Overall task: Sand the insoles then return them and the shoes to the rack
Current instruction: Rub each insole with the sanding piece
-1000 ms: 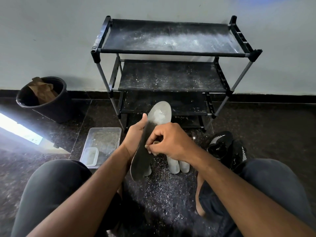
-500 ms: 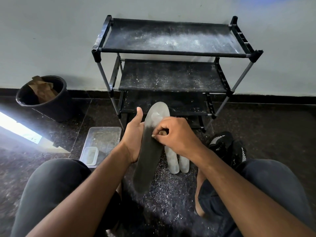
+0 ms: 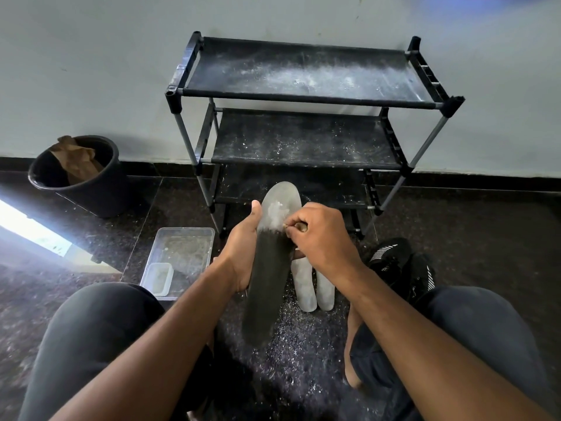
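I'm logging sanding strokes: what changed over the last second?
The right hand, pinching the sandpaper, slid up the insole toward its pale toe end. The left hand keeps gripping the insole; the two floor insoles, shoes and rack stayed put.

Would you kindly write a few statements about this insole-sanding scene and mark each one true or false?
1. The left hand holds the dark insole upright. True.
2. The black shoes sit on the rack. False: they lie on the floor at the person's right.
3. Two pale insoles lie on the floor. True.
4. The right hand is empty. False: it pinches a small sanding piece against the insole.
5. The black bucket holds brown paper. True.
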### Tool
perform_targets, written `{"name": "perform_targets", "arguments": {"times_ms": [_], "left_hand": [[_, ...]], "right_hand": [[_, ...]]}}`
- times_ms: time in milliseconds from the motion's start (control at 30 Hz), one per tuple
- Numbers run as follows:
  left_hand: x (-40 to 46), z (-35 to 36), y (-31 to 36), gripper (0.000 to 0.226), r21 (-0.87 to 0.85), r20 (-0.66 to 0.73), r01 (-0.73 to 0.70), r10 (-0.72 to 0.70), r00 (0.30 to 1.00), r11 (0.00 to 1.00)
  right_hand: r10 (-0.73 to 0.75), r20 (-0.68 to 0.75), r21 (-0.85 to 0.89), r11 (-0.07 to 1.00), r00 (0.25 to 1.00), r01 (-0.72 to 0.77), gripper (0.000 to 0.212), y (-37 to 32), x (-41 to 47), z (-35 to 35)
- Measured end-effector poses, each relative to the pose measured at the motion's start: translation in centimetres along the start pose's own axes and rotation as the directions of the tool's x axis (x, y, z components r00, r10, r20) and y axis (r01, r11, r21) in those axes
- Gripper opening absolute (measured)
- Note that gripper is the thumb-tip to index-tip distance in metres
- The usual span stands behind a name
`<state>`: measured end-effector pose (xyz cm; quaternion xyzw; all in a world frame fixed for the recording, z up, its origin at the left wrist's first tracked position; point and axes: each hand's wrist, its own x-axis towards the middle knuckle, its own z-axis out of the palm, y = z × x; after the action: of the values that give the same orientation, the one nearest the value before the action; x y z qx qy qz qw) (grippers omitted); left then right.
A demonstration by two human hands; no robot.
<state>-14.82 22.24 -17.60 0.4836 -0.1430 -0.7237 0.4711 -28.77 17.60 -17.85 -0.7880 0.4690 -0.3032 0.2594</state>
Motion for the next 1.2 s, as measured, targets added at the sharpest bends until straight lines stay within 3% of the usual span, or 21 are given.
{"name": "perform_targets", "arguments": {"times_ms": [133,333,533,700,900,1067,1200], "left_hand": [[0.3,-0.8,-0.1,0.082,0.015,-0.020,-0.014,0.015,1.000,1.000],[0.0,0.1,0.1,0.085,-0.007,0.047,-0.017,0.017,0.999,1.000],[-0.7,0.3,0.1,0.077,-0.025,0.043,-0.024,0.025,0.999,0.999],[-0.5,0.6,0.0,0.083,-0.010,0.060,-0.018,0.019,0.998,1.000],[-0.4,0.2,-0.3,0.078,0.000,0.031,-0.034,0.034,0.999,0.999],[-0.3,0.3,-0.3,0.085,0.008,0.047,-0.024,0.024,0.999,1.000],[-0.4,0.3,-0.3,0.078,-0.025,0.045,-0.034,0.035,0.998,0.999]], "right_hand": [[-0.059,0.090,0.069,0.996,0.994,0.053,0.003,-0.6,-0.7,0.6],[-0.005,-0.074,0.025,1.000,0.997,0.006,0.007,0.6,0.4,0.1],[-0.023,0.069,0.056,0.998,0.997,0.019,0.005,0.2,-0.3,0.6],[0.030,-0.069,0.013,0.999,0.997,-0.029,0.009,0.8,0.6,-0.6],[-0.034,0.127,0.047,0.998,0.991,0.028,0.004,-0.4,-0.5,0.1],[0.080,0.015,0.126,0.989,0.997,-0.081,0.005,0.1,0.3,-0.7],[0.004,0.053,0.052,0.999,0.999,-0.007,0.004,-0.3,-0.1,-0.3]]}}
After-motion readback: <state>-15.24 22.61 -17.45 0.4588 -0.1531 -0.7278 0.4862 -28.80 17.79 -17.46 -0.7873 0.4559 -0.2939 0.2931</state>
